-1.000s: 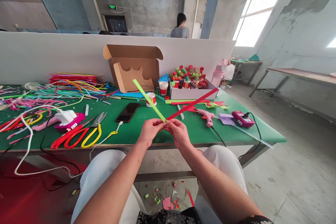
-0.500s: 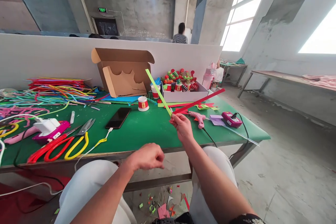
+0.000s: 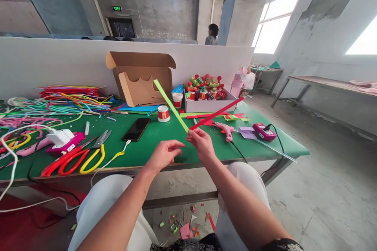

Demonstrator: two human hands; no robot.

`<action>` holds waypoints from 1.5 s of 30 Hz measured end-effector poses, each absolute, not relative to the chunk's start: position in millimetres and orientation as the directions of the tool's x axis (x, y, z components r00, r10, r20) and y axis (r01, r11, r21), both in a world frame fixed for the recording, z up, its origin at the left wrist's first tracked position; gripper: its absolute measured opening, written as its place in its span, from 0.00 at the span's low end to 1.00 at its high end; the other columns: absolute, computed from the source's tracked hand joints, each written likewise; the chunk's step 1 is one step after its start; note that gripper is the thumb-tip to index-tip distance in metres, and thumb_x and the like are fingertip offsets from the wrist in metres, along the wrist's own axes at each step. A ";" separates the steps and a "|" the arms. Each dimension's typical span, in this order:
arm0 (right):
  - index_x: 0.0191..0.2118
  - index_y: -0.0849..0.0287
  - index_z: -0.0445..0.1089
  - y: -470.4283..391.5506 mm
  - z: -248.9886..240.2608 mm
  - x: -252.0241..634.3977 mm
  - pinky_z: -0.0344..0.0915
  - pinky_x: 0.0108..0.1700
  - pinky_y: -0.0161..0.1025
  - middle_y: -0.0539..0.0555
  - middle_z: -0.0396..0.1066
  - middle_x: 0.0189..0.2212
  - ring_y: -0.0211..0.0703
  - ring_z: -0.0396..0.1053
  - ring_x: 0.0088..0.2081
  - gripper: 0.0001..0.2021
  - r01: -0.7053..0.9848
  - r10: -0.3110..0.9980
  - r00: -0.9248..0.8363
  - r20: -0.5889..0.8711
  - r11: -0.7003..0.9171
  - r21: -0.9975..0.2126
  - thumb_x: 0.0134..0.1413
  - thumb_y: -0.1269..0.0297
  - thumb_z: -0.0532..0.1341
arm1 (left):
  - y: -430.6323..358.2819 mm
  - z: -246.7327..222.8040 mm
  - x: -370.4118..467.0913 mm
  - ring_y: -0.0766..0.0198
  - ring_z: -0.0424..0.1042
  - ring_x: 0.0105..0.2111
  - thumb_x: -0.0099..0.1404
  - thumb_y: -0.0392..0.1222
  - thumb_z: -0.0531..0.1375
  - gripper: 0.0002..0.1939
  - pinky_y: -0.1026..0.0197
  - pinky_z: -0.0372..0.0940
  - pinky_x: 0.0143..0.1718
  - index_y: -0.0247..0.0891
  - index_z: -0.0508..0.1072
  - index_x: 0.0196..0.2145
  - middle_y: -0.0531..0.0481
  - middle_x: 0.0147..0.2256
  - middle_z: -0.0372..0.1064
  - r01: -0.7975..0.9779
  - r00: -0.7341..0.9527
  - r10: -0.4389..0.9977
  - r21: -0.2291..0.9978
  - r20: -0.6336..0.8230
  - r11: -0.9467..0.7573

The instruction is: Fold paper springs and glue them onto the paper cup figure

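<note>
My right hand [image 3: 201,144] pinches the joined ends of a light green paper strip [image 3: 171,105] and a red paper strip [image 3: 218,113], which spread up and apart in a V over the green table [image 3: 165,141]. To its left, just apart from the strips, my left hand [image 3: 165,154] hovers with loosely curled fingers and holds nothing. Both hands are above the table's front edge, over my lap.
On the table lie a black phone [image 3: 136,129], red and yellow scissors [image 3: 78,156], a pink glue gun [image 3: 224,129], a small paper cup [image 3: 163,113], an open cardboard box [image 3: 140,76], a white box of finished toys [image 3: 207,98] and heaps of coloured pipe cleaners [image 3: 64,100]. A person stands far behind the partition.
A second ago both hands pinched the strips' joint. My left hand let go and dropped toward my lap, then rose again close to the strips. My right hand kept its hold.
</note>
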State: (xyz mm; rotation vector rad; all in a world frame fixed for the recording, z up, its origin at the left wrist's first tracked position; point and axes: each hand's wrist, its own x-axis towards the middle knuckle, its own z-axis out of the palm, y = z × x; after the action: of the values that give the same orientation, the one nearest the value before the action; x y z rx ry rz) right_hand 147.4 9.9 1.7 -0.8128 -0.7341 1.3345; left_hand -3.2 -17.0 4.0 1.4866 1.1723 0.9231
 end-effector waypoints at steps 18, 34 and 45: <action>0.20 0.57 0.71 -7.6 -20.0 111.9 0.67 0.33 0.38 0.48 0.70 0.18 0.39 0.67 0.23 0.12 -0.435 0.995 0.094 0.026 0.064 -0.898 0.34 0.56 0.71 | -4.6 -7.4 11.3 0.67 0.66 0.23 0.37 0.53 0.72 0.22 0.62 0.60 0.29 0.34 0.72 0.24 0.52 0.23 0.70 -0.342 -0.076 0.997 0.940 -0.005 -0.021; 0.20 0.59 0.74 -1.9 -16.2 116.3 0.64 0.32 0.37 0.49 0.71 0.17 0.38 0.66 0.23 0.13 -0.382 0.985 0.161 0.064 0.121 -0.916 0.32 0.55 0.72 | -4.6 -9.0 16.0 0.69 0.63 0.21 0.38 0.50 0.70 0.18 0.64 0.58 0.25 0.34 0.74 0.22 0.52 0.20 0.69 -0.265 -0.152 0.988 0.962 0.027 -0.067; 0.19 0.59 0.72 21.5 3.7 162.4 0.66 0.31 0.37 0.47 0.68 0.16 0.36 0.66 0.22 0.17 -0.432 0.938 0.340 0.063 0.215 -0.876 0.28 0.52 0.74 | 2.7 1.6 -4.5 0.70 0.63 0.20 0.34 0.49 0.72 0.19 0.65 0.59 0.24 0.34 0.74 0.22 0.52 0.20 0.68 -0.273 -0.197 0.980 0.960 0.007 -0.061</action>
State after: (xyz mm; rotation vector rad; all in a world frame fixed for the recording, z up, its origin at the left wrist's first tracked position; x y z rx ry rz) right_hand 162.4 21.5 3.7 -0.8905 -0.6983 1.0650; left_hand -4.5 2.7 1.6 0.9225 1.1159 1.4962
